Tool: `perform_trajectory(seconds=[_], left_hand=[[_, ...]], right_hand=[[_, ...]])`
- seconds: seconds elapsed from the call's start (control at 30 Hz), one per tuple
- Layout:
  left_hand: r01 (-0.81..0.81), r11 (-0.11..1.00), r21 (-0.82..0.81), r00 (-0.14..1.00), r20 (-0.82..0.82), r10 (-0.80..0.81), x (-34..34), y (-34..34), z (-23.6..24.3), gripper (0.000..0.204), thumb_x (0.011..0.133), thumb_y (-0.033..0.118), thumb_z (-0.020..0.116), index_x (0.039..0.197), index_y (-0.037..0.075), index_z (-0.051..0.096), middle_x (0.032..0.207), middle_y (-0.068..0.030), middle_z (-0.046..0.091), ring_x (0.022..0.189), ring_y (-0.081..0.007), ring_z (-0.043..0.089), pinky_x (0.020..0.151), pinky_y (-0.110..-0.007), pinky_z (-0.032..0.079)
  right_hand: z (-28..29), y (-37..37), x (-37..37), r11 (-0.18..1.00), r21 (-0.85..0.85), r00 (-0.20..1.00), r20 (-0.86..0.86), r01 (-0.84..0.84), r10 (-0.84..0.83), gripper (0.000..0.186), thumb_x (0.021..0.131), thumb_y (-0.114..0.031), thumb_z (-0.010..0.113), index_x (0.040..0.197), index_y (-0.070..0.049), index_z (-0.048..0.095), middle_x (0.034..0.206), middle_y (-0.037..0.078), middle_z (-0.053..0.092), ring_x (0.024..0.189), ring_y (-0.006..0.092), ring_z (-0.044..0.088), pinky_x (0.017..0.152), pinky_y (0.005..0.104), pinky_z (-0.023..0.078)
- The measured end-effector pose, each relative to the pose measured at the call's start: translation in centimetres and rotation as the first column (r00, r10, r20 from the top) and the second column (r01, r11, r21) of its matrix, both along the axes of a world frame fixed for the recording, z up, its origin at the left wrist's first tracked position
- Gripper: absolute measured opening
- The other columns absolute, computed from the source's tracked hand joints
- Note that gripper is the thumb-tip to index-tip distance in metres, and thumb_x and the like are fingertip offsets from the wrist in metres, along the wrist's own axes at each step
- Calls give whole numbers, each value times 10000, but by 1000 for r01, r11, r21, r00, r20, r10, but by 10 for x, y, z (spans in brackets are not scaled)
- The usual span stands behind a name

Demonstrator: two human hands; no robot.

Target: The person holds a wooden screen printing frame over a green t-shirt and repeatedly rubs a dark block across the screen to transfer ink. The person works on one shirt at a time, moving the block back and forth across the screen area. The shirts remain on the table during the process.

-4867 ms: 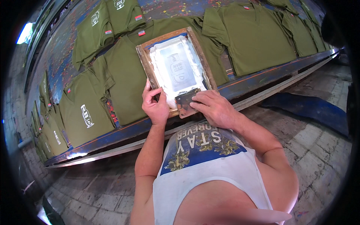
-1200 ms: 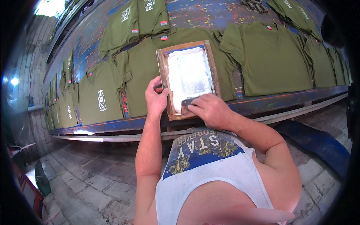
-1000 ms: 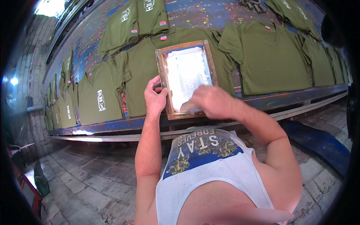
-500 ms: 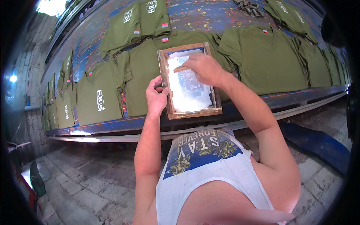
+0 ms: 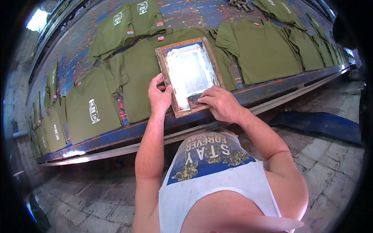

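A wooden screen-printing frame (image 5: pixel 215 64) lies tilted over an olive T-shirt (image 5: pixel 138 77) on the table. White ink and a bottle-like design show on its mesh (image 5: pixel 188 66), partly washed out by glare. My left hand (image 5: pixel 159 97) is closed around the frame's left side, thumb on the near part of the rim. At the frame's near end, my right hand (image 5: pixel 224 104) grips a squeegee (image 5: pixel 193 101), its blade down against the mesh. The fingers cover part of the squeegee's handle. Most of the shirt's front is hidden beneath the frame.
To the left lies an olive T-shirt (image 5: pixel 91 103) with a white print; a plain one (image 5: pixel 262 52) lies to the right. Several folded shirts (image 5: pixel 126 27) sit farther back. Dark metal pieces (image 5: pixel 240 4) rest at the far edge. A metal rail (image 5: pixel 268 103) runs along the table's front.
My right hand has drawn the squeegee from the far part of the mesh down to the near end. The left hand keeps its grip on the frame, and the view has shifted slightly.
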State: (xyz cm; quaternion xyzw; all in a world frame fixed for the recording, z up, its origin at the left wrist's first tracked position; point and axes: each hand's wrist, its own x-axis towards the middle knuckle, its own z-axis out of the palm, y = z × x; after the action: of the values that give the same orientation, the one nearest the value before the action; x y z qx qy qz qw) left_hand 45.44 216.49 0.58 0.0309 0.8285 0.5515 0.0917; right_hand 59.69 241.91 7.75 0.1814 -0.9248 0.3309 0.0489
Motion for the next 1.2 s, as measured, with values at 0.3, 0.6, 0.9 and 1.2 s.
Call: perform_trajectory(seconds=[0.3,0.6,0.9,1.2], left_hand=[[-50,999,-15,998,25,51,-2,7,4,614,933,-47,840,1529,-18,697,1392,-193,774,921,-136,739,853,-328,642],[-242,970,20,958,164,235,13,11,10,519,978,-72,806,1488,-61,709,1345,-163,795,952,-145,781,866,-318,658],[-330,943,45,931,180,318,21,14,10,493,990,-72,790,1476,-85,709,1359,-173,791,959,-146,786,871,-311,659],[-285,958,41,946,175,274,19,9,10,487,983,-58,804,1461,-92,715,1338,-163,798,953,-131,780,860,-305,655]], right_hand=[[5,43,-89,993,7,984,140,-116,114,260,904,48,746,1152,-7,804,1107,193,766,1128,444,722,982,544,575],[-41,56,-167,993,19,973,-199,-114,115,466,850,40,745,1301,-62,800,1157,163,771,1155,403,733,1046,511,602],[-29,44,-49,949,-63,930,-225,-310,289,311,889,-92,753,1197,-61,782,1053,140,739,1051,332,745,927,471,603],[-22,67,-115,911,-87,913,31,-403,407,290,899,21,736,1181,-27,784,1102,182,747,1114,426,730,975,532,606]])
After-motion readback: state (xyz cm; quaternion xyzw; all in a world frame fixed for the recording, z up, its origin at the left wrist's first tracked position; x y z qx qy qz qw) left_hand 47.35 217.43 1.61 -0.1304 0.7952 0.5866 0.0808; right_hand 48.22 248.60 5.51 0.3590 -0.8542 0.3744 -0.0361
